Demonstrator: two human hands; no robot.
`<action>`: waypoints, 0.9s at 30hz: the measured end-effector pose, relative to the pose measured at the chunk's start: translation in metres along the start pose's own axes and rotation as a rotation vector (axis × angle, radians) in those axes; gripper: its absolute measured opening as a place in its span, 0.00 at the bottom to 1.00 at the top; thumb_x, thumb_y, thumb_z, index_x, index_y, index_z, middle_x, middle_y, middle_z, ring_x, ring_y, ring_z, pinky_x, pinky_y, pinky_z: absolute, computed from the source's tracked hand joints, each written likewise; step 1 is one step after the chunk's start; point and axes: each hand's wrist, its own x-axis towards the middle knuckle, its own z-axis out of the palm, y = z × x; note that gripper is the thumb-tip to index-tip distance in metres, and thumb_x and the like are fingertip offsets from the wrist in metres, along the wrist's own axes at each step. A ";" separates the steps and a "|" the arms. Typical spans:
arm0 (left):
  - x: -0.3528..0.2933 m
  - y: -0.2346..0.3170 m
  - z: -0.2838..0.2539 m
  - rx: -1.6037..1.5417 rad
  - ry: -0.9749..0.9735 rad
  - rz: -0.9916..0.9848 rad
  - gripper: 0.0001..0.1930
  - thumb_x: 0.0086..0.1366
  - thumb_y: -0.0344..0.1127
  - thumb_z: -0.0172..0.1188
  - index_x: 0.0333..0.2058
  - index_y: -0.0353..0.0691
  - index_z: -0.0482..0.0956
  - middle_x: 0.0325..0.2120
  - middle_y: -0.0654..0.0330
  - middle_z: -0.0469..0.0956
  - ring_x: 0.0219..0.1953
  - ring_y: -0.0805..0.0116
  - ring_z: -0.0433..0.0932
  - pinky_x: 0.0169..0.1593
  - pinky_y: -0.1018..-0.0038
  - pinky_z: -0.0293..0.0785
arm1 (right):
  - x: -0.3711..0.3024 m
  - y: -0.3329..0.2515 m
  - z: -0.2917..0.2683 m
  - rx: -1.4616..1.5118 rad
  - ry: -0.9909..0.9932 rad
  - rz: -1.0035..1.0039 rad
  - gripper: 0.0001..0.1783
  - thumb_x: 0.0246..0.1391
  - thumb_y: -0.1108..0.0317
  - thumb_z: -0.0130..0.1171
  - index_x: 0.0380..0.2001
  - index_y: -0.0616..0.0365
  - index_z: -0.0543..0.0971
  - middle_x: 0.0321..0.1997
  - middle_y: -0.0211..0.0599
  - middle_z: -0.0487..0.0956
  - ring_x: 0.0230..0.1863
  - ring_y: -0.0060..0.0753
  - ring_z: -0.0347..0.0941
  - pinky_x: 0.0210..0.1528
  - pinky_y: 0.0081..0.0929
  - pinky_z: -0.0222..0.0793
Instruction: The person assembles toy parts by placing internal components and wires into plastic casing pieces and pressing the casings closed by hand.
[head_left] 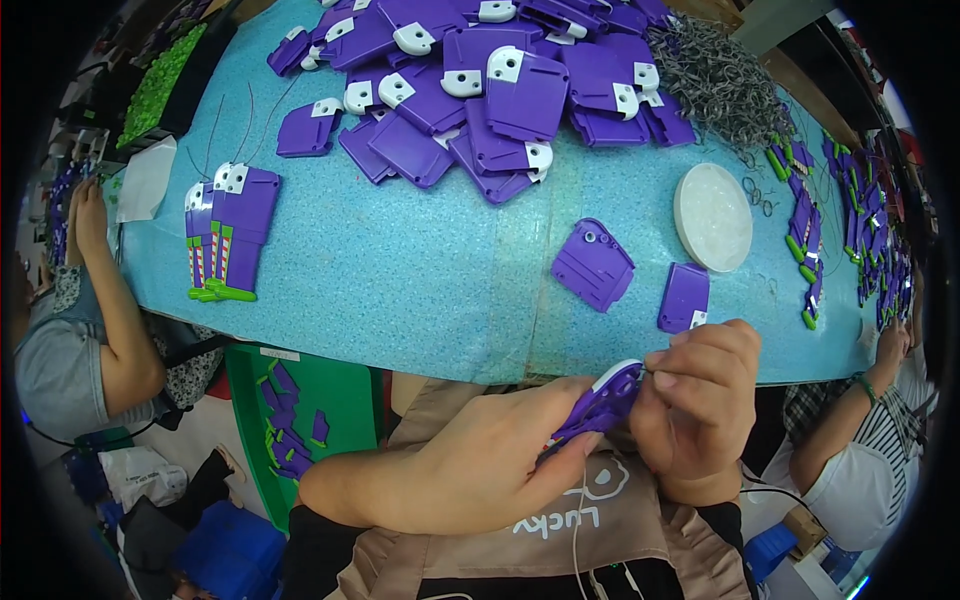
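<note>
Just above my lap, my left hand (pixel 490 455) is closed around a purple plastic casing (pixel 607 398) with a white edge, held tilted with its ribbed inner side partly in view. The fingertips of my right hand (pixel 700 405) are pinched together at the casing's white end. What they hold, if anything, is too small to make out. Beyond my hands, a loose purple shell (pixel 593 265) lies with its inside up. Right of it lies another purple shell (pixel 685 292) with a white corner, close to my right fingertips. A round white dish (pixel 713 217) stands behind that one.
A heap of purple shells (pixel 525 95) covers the back middle, beside a tangle of grey metal rings (pixel 720 85). At left lie several purple pieces with green ends (pixel 235 235) and thin wires. A green bin (pixel 345 395) sits below the table edge. People work on both sides.
</note>
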 end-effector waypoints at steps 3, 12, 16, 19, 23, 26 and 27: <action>0.001 0.002 0.000 0.034 0.002 0.002 0.16 0.53 0.28 0.59 0.41 0.32 0.70 0.22 0.55 0.74 0.21 0.62 0.75 0.24 0.73 0.68 | 0.002 -0.003 -0.003 -0.057 -0.023 -0.019 0.19 0.31 0.72 0.64 0.32 0.51 0.71 0.28 0.26 0.75 0.29 0.31 0.69 0.32 0.29 0.58; 0.000 -0.001 0.006 0.137 0.069 0.017 0.17 0.51 0.26 0.60 0.42 0.32 0.70 0.22 0.55 0.74 0.20 0.60 0.75 0.24 0.72 0.69 | 0.001 -0.003 0.000 -0.118 -0.007 -0.035 0.18 0.31 0.72 0.64 0.31 0.52 0.71 0.27 0.27 0.74 0.27 0.31 0.69 0.30 0.28 0.58; 0.001 0.001 0.004 0.147 0.036 0.011 0.18 0.51 0.26 0.60 0.42 0.32 0.70 0.23 0.54 0.74 0.21 0.59 0.75 0.25 0.71 0.69 | -0.001 -0.003 0.000 -0.070 -0.001 -0.065 0.15 0.36 0.69 0.64 0.31 0.53 0.72 0.29 0.28 0.75 0.28 0.30 0.69 0.31 0.28 0.58; 0.003 0.004 0.004 0.168 0.021 0.037 0.18 0.50 0.26 0.60 0.42 0.32 0.70 0.23 0.54 0.74 0.22 0.58 0.75 0.25 0.71 0.69 | -0.001 -0.005 -0.002 -0.056 -0.010 -0.077 0.14 0.38 0.67 0.64 0.31 0.53 0.72 0.30 0.28 0.76 0.28 0.30 0.69 0.31 0.27 0.58; 0.000 0.002 0.003 0.142 0.021 0.019 0.18 0.50 0.26 0.60 0.41 0.32 0.70 0.24 0.54 0.74 0.22 0.58 0.75 0.26 0.71 0.69 | -0.002 -0.004 -0.003 -0.088 -0.016 -0.053 0.15 0.38 0.68 0.64 0.32 0.52 0.72 0.29 0.28 0.76 0.28 0.30 0.69 0.32 0.27 0.58; -0.001 0.002 0.003 0.151 0.026 0.013 0.18 0.50 0.26 0.60 0.41 0.31 0.70 0.24 0.53 0.74 0.23 0.58 0.75 0.26 0.72 0.70 | -0.003 -0.004 -0.001 -0.115 0.010 -0.046 0.17 0.35 0.69 0.65 0.32 0.52 0.72 0.29 0.27 0.75 0.28 0.30 0.69 0.32 0.27 0.58; 0.000 0.003 0.003 0.159 0.023 0.008 0.18 0.50 0.26 0.60 0.41 0.31 0.70 0.24 0.53 0.75 0.23 0.58 0.75 0.26 0.72 0.70 | -0.004 -0.004 -0.001 -0.116 0.008 -0.044 0.17 0.35 0.69 0.65 0.32 0.52 0.72 0.29 0.27 0.75 0.28 0.30 0.69 0.32 0.27 0.58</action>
